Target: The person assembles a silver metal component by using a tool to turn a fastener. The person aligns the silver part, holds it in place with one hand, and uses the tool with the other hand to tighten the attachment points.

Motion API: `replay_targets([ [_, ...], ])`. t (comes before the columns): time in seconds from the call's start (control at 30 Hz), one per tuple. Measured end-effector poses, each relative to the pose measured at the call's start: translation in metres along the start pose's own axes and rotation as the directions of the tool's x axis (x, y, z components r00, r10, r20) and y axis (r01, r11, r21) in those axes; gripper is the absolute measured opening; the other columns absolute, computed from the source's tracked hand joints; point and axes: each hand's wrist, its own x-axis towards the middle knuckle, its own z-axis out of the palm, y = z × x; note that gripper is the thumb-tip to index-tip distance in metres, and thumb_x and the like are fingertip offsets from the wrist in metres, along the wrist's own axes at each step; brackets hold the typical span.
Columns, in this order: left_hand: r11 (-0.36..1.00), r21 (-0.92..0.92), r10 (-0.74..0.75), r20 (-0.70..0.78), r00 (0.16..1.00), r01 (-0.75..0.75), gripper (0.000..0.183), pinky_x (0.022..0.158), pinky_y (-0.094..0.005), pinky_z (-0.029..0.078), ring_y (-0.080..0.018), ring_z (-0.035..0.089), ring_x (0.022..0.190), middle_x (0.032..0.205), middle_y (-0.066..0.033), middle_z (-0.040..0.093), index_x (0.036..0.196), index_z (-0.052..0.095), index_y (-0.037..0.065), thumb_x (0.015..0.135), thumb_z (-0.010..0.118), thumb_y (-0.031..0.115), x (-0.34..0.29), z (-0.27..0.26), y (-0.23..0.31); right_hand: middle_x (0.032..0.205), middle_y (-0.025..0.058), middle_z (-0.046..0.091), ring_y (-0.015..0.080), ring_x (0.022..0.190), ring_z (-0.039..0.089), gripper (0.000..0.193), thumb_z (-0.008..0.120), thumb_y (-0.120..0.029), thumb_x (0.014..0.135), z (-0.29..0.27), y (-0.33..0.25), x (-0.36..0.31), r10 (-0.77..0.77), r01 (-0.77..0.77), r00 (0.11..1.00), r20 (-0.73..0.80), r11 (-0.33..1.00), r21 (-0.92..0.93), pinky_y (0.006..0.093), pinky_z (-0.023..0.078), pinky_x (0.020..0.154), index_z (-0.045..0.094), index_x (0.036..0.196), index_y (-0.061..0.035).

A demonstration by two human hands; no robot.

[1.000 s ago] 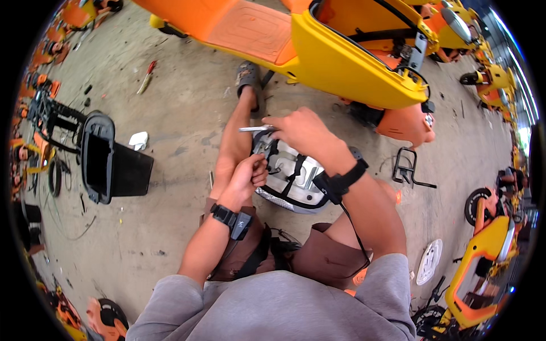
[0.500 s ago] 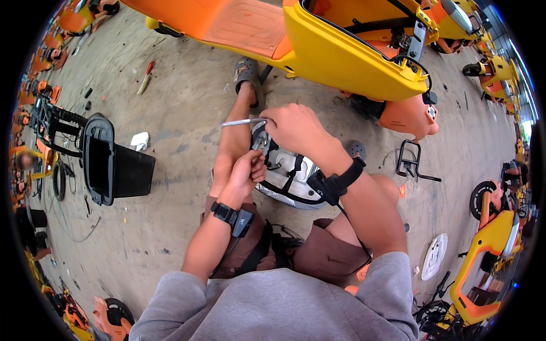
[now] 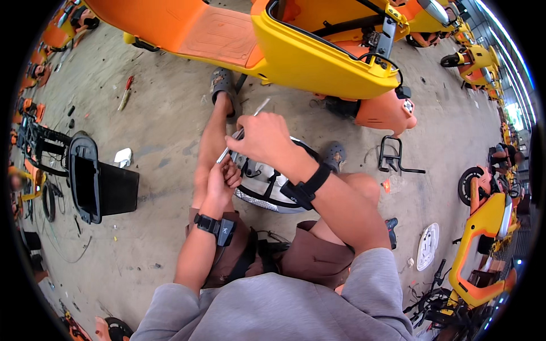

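My right hand [image 3: 263, 136] is closed around a thin silver metal rod [image 3: 262, 106], which slants from above the knuckles down toward my left hand. My left hand [image 3: 223, 177] has its fingers curled together at the rod's lower end; whatever small thing they may pinch is hidden. Just beyond and below both hands, an oval white-and-grey shell [image 3: 263, 184] with a black rim and black strap rests on the floor between my legs. My right hand and forearm cover part of it.
A yellow and orange scooter body [image 3: 318, 57] stands close ahead. To the left are a black bin-like box [image 3: 119, 187] and a red-handled tool [image 3: 126, 91]. A black bent metal frame [image 3: 391, 156] and a white oval panel [image 3: 427, 246] lie right. More scooters [image 3: 483, 250] line the sides.
The rod has swung from nearly level, pointing left, to a steep slant with its lower end at my left fingers. My right hand has come down closer to my left. The whole view has shifted.
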Motion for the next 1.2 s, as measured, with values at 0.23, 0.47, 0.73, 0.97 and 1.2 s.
replay_targets([
  [0.23,0.999,0.028,-0.033,-0.007,0.999,0.033,0.029,0.040,-0.0260,0.021,-0.0103,0.026,0.042,0.051,0.0043,0.028,0.073,0.048,0.011,0.097,0.050,0.026,0.001,-0.010,-0.003,0.093,0.0219,0.066,0.0408,0.089,0.061,0.056,0.059,-0.008,0.076,-0.007,0.009,-0.011,-0.184,0.176,0.974,0.134,0.982,0.066,0.0481,0.051,0.077,0.052,0.132,-0.0057],
  [0.47,0.985,0.161,-0.042,-0.087,0.995,0.056,0.031,0.040,-0.0259,0.022,-0.0100,0.027,0.043,0.051,0.0050,0.027,0.070,0.046,0.014,0.097,0.052,0.030,0.006,-0.003,-0.005,0.093,0.0172,0.068,0.0383,0.084,0.066,0.059,0.061,0.000,0.074,-0.003,0.031,-0.009,-0.213,0.222,0.969,0.128,0.973,-0.061,0.0466,0.052,0.075,0.051,0.131,-0.0067],
  [0.73,0.985,0.168,-0.030,-0.110,0.993,0.049,0.028,0.037,-0.0258,0.019,-0.0101,0.024,0.038,0.047,0.0054,0.027,0.070,0.047,0.014,0.095,0.054,0.026,0.013,-0.012,-0.008,0.082,0.0168,0.069,0.0332,0.081,0.069,0.010,0.063,-0.008,0.075,0.004,0.026,-0.002,-0.267,0.197,0.921,-0.282,0.947,-0.255,0.0440,0.051,0.072,0.071,0.080,-0.0048],
  [0.97,0.987,0.157,-0.017,-0.122,0.992,0.036,0.026,0.039,-0.0251,0.021,-0.0095,0.025,0.041,0.050,0.0048,0.027,0.073,0.047,0.012,0.096,0.054,0.024,0.003,0.001,-0.004,0.074,0.0197,0.068,0.0368,0.073,0.068,0.014,0.063,-0.015,0.077,0.020,0.025,0.004,-0.066,0.064,0.995,-0.071,0.998,-0.031,0.0452,0.053,0.065,0.071,0.074,-0.0037],
  [1.2,0.998,0.066,-0.013,-0.154,0.988,0.023,0.026,0.039,-0.0246,0.020,-0.0095,0.025,0.042,0.051,0.0048,0.026,0.074,0.047,0.012,0.096,0.054,0.025,-0.001,0.003,-0.003,0.067,0.0198,0.065,0.0384,0.067,0.066,0.022,0.062,-0.022,0.081,0.014,0.013,0.004,-0.126,0.127,0.991,-0.039,0.992,0.009,0.0467,0.052,0.063,0.068,0.073,-0.0025],
])
